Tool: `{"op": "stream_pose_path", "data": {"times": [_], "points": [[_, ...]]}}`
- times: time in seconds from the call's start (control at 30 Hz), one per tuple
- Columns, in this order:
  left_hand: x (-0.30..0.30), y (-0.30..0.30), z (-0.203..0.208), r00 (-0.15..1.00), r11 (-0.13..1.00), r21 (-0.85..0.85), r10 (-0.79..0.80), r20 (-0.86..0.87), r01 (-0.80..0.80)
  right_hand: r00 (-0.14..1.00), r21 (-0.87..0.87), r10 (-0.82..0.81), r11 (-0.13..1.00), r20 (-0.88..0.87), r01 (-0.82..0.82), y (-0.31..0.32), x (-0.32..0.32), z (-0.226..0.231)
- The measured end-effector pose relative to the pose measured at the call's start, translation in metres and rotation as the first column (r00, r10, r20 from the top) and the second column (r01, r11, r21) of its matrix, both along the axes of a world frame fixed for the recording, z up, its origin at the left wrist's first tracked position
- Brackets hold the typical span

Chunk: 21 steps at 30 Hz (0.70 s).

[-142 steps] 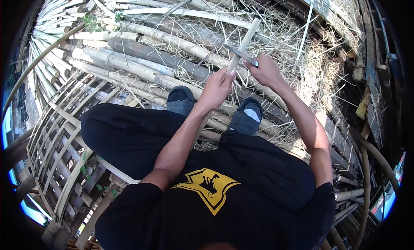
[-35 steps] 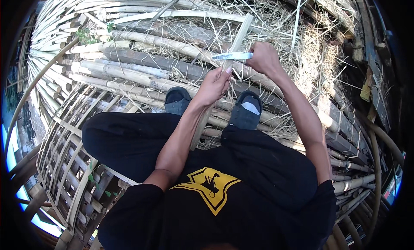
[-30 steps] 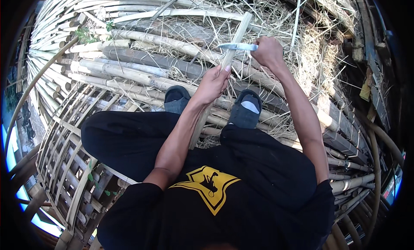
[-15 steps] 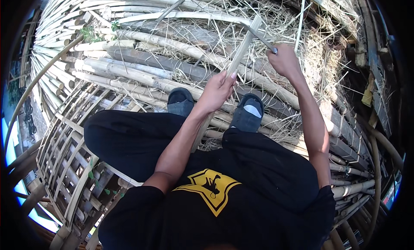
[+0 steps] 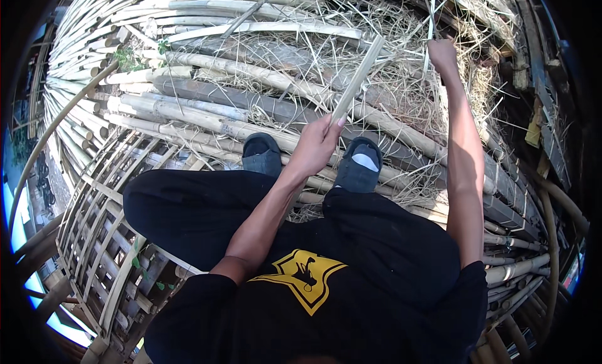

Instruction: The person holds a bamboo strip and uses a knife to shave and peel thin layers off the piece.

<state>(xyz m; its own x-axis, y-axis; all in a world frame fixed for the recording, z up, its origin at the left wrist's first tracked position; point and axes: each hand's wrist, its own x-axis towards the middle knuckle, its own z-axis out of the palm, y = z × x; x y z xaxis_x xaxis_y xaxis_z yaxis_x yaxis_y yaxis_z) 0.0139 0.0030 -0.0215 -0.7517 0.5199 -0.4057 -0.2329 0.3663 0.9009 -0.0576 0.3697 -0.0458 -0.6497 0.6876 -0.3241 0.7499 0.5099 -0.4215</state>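
Observation:
My left hand (image 5: 316,144) is closed round a flat, pale bamboo strip (image 5: 359,78), which slants up and to the right from my fist. The strip's far end stands over loose straw and shavings. Up and to the right of it, apart from the strip, my right hand (image 5: 443,56) is closed in a fist. A knife with a narrow blade shows in that fist in the earlier frame; now the handle is hidden by my fingers and the blade is hard to make out against the straw.
Bamboo poles (image 5: 207,116) and dark timber (image 5: 232,91) lie under my sandals (image 5: 357,172). Thin bamboo shavings (image 5: 401,81) are heaped ahead. A woven bamboo lattice (image 5: 100,232) stands at the left, near a curved pole (image 5: 59,116). Stacked poles (image 5: 517,270) lie at the right.
My right hand has moved up and to the right, away from the strip, taking the knife off it. My left hand and the strip have shifted slightly downward.

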Motion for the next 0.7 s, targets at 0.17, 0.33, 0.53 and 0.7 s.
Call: {"op": "stream_pose_path", "data": {"times": [0.17, 0.33, 0.53, 0.7], "points": [[-0.006, -0.006, 0.003, 1.000, 1.000, 0.005, 0.004, 0.020, -0.004, 0.998, 0.271, 0.019, 0.963, -0.065, -0.001, 0.048, 0.029, 0.049], [-0.004, 0.003, 0.019, 0.981, 0.990, -0.135, 0.005, -0.193, -0.032, 0.929, -0.031, 0.368, 0.930, 0.039, -0.367, -0.097, 0.044, 0.060], [-0.002, 0.003, 0.011, 0.962, 0.988, -0.139, 0.024, -0.271, -0.064, 0.772, 0.005, 0.629, 0.775, 0.093, -0.632, -0.169, 0.046, 0.034], [-0.005, -0.004, 0.024, 0.966, 0.980, -0.186, 0.026, -0.257, -0.075, 0.881, 0.169, 0.451, 0.866, 0.139, -0.470, -0.119, 0.017, 0.037]]}}
